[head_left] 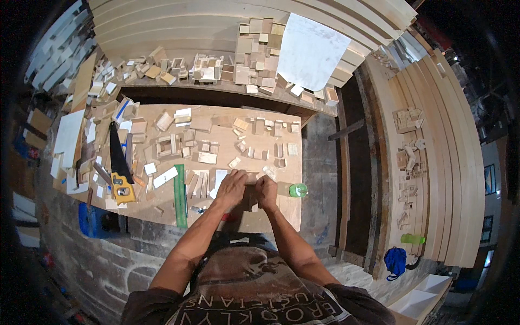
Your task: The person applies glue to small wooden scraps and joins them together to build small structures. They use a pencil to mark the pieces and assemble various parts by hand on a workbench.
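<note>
Near the front edge of the wooden workbench (216, 116), my left hand (232, 187) and my right hand (266, 192) are close together. A small wooden piece (252, 178) lies between them, with my left fingers closed on its left end. My right hand is curled into a fist at its right end; what lies inside that fist is hidden. Just below, between my wrists, is another small wooden block (253, 203). Thin wooden strips (200, 184) and a white card (220, 179) lie left of my left hand.
A green ruler (180, 196) and a yellow-handled handsaw (120, 162) lie to the left. A green-topped container (297, 190) stands by the right edge. Small wooden boxes (170, 146) cover the bench's far side. Stacked planks (439, 151) rise at right.
</note>
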Motion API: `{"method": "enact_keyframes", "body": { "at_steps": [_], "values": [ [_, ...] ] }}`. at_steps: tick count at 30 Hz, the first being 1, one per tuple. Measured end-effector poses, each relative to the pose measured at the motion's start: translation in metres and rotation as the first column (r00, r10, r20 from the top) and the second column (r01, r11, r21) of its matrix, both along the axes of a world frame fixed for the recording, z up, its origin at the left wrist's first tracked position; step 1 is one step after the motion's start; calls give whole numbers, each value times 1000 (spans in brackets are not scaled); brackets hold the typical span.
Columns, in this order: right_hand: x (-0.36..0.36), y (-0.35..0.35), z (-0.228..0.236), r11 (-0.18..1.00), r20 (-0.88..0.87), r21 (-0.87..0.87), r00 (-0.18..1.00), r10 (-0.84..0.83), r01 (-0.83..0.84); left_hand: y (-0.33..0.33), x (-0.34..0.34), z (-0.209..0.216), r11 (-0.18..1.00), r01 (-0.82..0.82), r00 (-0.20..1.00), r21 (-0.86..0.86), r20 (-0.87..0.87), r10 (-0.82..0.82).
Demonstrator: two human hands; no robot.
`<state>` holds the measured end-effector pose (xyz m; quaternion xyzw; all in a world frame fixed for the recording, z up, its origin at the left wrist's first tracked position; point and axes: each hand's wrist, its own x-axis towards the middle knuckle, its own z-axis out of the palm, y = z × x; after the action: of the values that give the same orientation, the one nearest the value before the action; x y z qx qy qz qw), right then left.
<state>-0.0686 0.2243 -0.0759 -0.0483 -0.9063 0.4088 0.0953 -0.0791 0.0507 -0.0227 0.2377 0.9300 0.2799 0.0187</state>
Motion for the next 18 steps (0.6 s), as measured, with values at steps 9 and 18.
{"method": "enact_keyframes", "body": {
  "at_steps": [9, 18],
  "values": [
    [1, 2, 8, 1000, 50, -18, 999, -12, 13, 23, -35, -13, 998, 49, 999, -35, -3, -49],
    [-2, -1, 14, 996, 150, -63, 988, -47, 57, 24, -45, -37, 997, 71, 996, -9, 60, -70]
  ]
}}
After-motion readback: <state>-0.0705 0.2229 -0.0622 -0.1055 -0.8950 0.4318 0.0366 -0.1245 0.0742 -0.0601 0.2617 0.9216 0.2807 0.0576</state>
